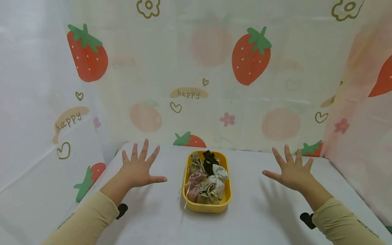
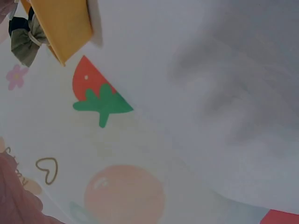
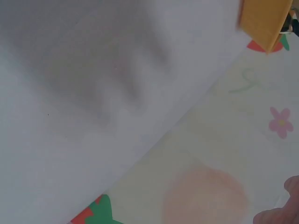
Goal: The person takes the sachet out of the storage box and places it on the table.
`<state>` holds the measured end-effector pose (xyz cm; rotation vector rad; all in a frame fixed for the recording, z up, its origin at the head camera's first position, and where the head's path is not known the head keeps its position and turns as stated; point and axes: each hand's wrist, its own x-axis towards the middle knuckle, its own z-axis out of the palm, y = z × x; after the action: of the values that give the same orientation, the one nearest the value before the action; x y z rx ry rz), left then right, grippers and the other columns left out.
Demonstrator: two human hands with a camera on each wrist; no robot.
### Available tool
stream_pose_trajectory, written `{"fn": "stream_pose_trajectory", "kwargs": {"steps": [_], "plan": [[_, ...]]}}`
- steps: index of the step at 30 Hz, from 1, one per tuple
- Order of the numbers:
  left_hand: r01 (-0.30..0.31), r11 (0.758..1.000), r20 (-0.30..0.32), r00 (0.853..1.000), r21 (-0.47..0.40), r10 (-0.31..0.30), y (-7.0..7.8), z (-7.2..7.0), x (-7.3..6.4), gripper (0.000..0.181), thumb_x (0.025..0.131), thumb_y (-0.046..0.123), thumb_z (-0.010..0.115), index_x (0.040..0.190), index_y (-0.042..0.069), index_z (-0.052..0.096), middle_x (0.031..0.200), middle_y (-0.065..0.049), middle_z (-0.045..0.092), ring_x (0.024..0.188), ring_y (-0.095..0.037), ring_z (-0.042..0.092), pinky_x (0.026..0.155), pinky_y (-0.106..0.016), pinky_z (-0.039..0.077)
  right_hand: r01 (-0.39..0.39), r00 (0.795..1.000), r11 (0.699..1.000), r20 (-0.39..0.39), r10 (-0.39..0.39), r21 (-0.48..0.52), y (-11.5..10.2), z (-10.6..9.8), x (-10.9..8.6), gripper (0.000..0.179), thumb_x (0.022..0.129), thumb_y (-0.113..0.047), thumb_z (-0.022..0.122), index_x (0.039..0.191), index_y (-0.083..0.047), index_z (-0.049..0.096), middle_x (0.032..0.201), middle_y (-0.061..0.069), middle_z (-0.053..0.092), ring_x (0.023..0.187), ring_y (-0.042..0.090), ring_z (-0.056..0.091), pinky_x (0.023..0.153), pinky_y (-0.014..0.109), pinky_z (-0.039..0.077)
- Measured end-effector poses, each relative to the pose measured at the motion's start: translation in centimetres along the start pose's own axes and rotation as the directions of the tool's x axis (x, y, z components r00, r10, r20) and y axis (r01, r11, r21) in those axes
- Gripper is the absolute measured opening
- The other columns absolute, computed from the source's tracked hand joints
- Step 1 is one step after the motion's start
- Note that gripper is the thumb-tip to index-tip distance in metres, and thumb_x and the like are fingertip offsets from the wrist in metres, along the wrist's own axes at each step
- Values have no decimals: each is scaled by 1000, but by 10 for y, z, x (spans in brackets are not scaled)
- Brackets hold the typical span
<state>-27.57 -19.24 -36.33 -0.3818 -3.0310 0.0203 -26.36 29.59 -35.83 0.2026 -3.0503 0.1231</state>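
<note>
A yellow plastic basket (image 1: 209, 207) stands mid-table with several small drawstring pouches in it. Among them are a pink pouch (image 1: 194, 191), a white pouch (image 1: 218, 182), an olive-brown pouch (image 1: 209, 195), a black pouch (image 1: 209, 165) and a brownish one (image 1: 195, 164) at the back left. To the basket's left, my left hand (image 1: 137, 170) hovers over the table, fingers straight and spread, holding nothing. My right hand (image 1: 292, 172) is spread the same way on the other side, apart from the basket. Only bits of each hand show in the wrist views.
The white table (image 1: 245, 224) runs back to a hanging sheet (image 1: 196, 75) printed with strawberries, hearts and flowers. Similar sheets close in the left and right sides. Each wrist wears a black band (image 1: 307, 220).
</note>
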Motion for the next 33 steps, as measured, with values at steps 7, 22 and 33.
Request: {"fn": "stream_pose_trajectory", "kwargs": {"steps": [7, 22, 33], "plan": [[-4, 1000, -2, 1000, -3, 4, 2, 3, 2, 116, 58, 91, 36, 148, 26, 3, 150, -17, -17, 132, -53, -6, 91, -73, -9, 6, 1000, 1000, 6, -6, 5, -3, 1, 0, 103, 73, -83, 33, 148, -19, 4, 148, 28, -4, 125, 60, -14, 84, 76, -13], [-10, 1000, 16, 1000, -1, 10, 11, 4, 2, 116, 58, 92, 35, 148, 26, 2, 150, -16, -18, 132, -51, -8, 92, -72, -8, 9, 1000, 1000, 16, -9, 5, -2, 2, 0, 103, 73, -83, 32, 148, -20, 3, 148, 28, -5, 125, 59, -14, 83, 76, -13], [-28, 1000, 11, 1000, -7, 28, 16, 5, 4, 119, 54, 95, 26, 148, 26, 3, 151, -15, -17, 133, -51, -6, 92, -73, -7, 12, 1000, 1000, 19, -12, 15, -4, 2, -1, 102, 74, -82, 32, 148, -18, 4, 148, 29, -4, 125, 59, -14, 83, 75, -15]]}}
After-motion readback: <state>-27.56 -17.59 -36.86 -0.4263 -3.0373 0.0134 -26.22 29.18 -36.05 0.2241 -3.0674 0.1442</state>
